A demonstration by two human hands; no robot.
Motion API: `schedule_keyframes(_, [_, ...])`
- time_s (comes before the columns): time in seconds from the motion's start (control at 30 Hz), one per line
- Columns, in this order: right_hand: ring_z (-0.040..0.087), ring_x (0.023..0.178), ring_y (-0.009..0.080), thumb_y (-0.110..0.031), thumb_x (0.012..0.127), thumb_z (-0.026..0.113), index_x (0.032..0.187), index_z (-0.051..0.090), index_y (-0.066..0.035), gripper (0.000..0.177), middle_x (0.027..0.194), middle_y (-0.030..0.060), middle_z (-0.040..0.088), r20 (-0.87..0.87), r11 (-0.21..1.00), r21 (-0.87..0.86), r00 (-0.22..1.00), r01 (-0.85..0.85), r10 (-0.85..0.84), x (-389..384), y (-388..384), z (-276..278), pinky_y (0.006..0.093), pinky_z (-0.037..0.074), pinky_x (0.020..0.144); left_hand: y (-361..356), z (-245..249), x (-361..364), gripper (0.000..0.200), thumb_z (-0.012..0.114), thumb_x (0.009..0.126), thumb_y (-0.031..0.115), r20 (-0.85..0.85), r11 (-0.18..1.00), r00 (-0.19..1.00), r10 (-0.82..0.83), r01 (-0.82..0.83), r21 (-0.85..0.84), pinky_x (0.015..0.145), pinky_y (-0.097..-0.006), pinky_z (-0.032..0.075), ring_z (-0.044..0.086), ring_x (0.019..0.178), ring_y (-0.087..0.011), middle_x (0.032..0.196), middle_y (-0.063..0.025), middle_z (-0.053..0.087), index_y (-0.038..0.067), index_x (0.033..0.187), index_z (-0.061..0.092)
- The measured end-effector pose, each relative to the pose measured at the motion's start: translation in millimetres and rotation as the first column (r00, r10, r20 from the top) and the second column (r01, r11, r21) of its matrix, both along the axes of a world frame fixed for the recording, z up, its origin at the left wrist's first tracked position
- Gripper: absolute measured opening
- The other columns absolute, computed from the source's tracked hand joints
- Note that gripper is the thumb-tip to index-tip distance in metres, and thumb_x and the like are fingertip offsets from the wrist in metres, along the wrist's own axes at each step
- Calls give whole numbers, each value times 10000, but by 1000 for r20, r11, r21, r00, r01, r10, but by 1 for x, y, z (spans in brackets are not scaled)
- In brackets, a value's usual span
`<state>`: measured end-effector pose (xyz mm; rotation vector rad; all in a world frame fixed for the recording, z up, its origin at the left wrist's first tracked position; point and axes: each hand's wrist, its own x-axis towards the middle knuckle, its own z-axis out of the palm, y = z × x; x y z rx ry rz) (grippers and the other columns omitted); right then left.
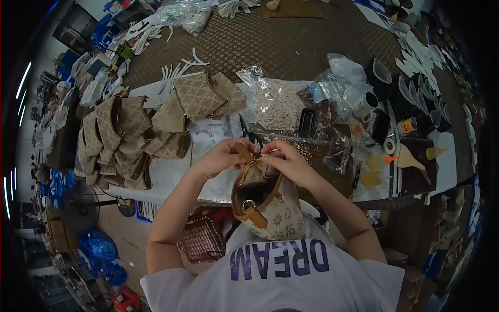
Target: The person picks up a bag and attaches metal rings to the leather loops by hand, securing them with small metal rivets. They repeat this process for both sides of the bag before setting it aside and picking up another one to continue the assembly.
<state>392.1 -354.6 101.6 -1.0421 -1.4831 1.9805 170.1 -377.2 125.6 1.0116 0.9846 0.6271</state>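
A cream handbag [280,221] with a dark flower print and tan leather trim is tilted against my body, its mouth facing up. My left hand [227,157] is closed at the far rim, fingers pinching a tan leather tab [243,152]. My right hand [287,162] is closed beside it, thumb and fingers pinching the bag's rim near a small metal fitting [253,162]. The fingers partly hide that fitting. On the near side, a metal ring [248,204] sits on another tan leather tab [255,217].
Several beige patterned bag pieces [119,130] are piled at the left of the table. Ahead lie a plastic bag of small pale pieces [279,106] and gold-coloured hardware [301,150]. Glue bottles [408,158] and a yellow-labelled can [408,126] stand at the right.
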Motion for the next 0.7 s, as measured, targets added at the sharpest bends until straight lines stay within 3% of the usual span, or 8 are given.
schedule_keyframes(0.1, [526,729,57,-163,878,598,1030,578,-23,207,816,13,605,-26,1000,-16,1000,1,-2,-1,-1,0,210,404,624,4,1,-5,210,598,843,79,30,997,998,-56,57,-53,585,-188,437,572,702,-62,870,-7,618,21,1044,588])
schedule_keyframes(0.3, [548,808,59,-137,887,591,1068,593,-3,225,899,20,615,-9,997,-26,998,-67,67,1,5,0,205,440,722,5,-3,-13,292,626,854,110,326,962,945,-12,100,-256,680,-191,474,586,782,-73,924,-12,614,-12,1113,568])
schedule_keyframes(0.4, [547,796,58,-126,885,590,1056,604,1,214,894,20,619,-55,997,-56,997,-56,53,2,5,1,204,439,718,5,-15,-12,280,644,856,128,367,969,925,-94,170,-179,698,-201,466,571,807,-75,938,-6,606,-7,1093,578])
schedule_keyframes(0.5, [543,763,55,-111,885,591,1051,604,-5,198,854,31,624,-109,997,-76,994,2,-11,3,2,4,194,423,666,10,-6,-5,274,646,860,126,76,972,969,-234,235,-4,705,-217,462,557,808,-75,936,2,601,3,1095,577])
schedule_keyframes(0.7, [517,729,32,-121,893,589,1111,555,-35,237,835,14,615,-16,997,-74,1000,13,-14,5,1,6,184,401,638,4,18,9,148,640,845,56,-337,952,930,-146,224,207,678,-264,461,558,765,-95,830,-29,618,13,977,589])
